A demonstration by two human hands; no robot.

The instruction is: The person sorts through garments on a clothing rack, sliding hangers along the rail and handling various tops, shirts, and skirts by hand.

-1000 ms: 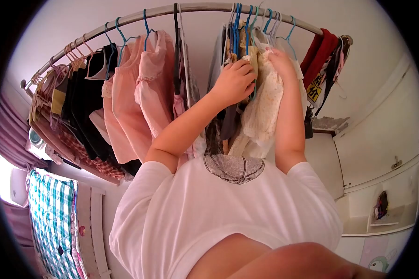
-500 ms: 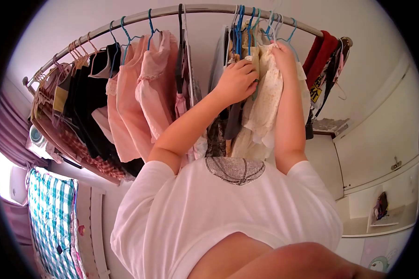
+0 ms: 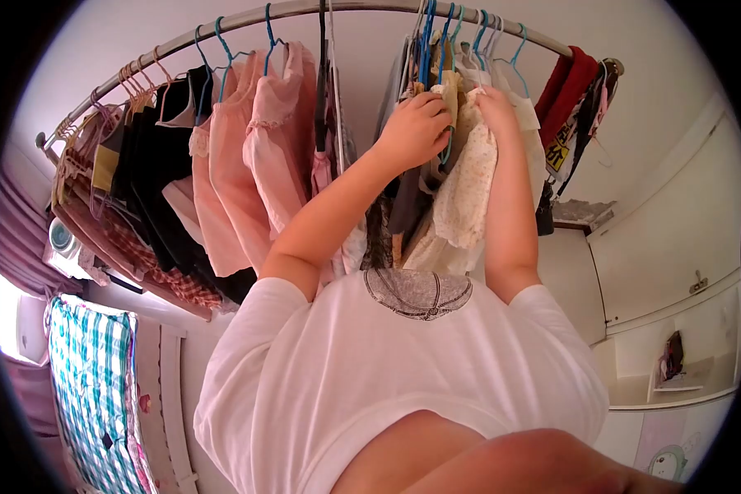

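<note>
Flanking cream garment [image 3: 468, 181], pink clothes [image 3: 232, 181], red cloth [image 3: 568, 84]

A polished metal rail [image 3: 362, 6] gleams above hangers [image 3: 269, 31] with a smooth, plastic-looking finish. The cream top [image 3: 465, 198] at right is matt cloth, its surface crinkled; the pink tops [image 3: 229, 165] at left look smooth, with lacy trim [image 3: 263, 123]. Matt red cloth [image 3: 566, 82] hangs farther right. The near shirt [image 3: 428, 362] is matt, creased cloth; the smooth cupboard [image 3: 667, 230] bears a metal latch [image 3: 698, 282].
</note>
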